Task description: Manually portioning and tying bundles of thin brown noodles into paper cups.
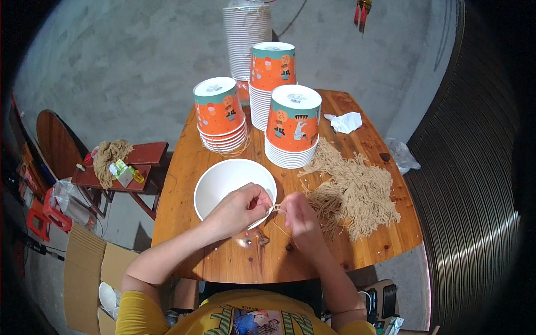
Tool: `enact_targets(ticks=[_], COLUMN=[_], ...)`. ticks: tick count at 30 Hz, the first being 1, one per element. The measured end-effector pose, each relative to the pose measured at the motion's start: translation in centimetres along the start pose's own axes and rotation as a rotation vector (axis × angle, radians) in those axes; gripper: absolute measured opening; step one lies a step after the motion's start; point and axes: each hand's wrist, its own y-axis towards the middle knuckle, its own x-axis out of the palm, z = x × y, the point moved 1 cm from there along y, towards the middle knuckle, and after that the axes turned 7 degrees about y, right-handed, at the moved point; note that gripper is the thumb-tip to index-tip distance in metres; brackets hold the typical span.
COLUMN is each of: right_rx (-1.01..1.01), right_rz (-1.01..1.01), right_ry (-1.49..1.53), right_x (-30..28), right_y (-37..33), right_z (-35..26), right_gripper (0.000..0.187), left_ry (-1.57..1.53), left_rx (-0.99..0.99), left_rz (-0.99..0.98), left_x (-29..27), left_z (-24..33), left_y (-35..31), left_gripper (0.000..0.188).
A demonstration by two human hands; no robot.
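Over the front right rim of a white paper bowl [207, 177], my left hand [237, 207] pinches a thin tan string [277, 208] between thumb and fingertips. My right hand [303, 222], slightly blurred, is closed on the same string just to the right. A loose end of it hangs below, over the table. Whether the string passes through the bowl's rim is too small to tell. Right of my hands lies a heap of tan string bundles [357, 192] with frayed ends.
Upside-down stacks of orange and green paper buckets [293, 123] stand behind the bowl on the wooden table [184, 245]. Strings loop around the left stack [220, 114]. A crumpled white tissue [344, 122] lies at the back right. A red bench [151, 153] stands at left.
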Motion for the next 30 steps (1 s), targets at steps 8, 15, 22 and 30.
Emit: enact_targets(ticks=[8,15,22,30], right_rx=[-0.244,-0.335,-0.324,-0.116], right_rz=[-0.057,0.02,-0.013,-0.15], right_ry=[-0.364,-0.507,-0.528,-0.412], right_x=[0.6,0.3,0.0,-0.7], right_y=[0.2,-0.5,-1.6,-2.2], right_z=[-0.7,-1.2,-1.4,-2.0], right_gripper=[0.014,0.016,0.01,0.009], left_ry=[0.037,0.12,0.204,0.282], left_rx=[-0.032,0.035,0.085,0.225], left_rz=[0.01,0.057,0.105,0.173], left_x=[0.0,-0.1,-0.3,-1.2], left_z=[0.1,-0.1,-0.4,-0.1], left_y=[-0.2,-0.4,-0.5,-0.6], left_gripper=[0.017,0.018,0.015,0.011])
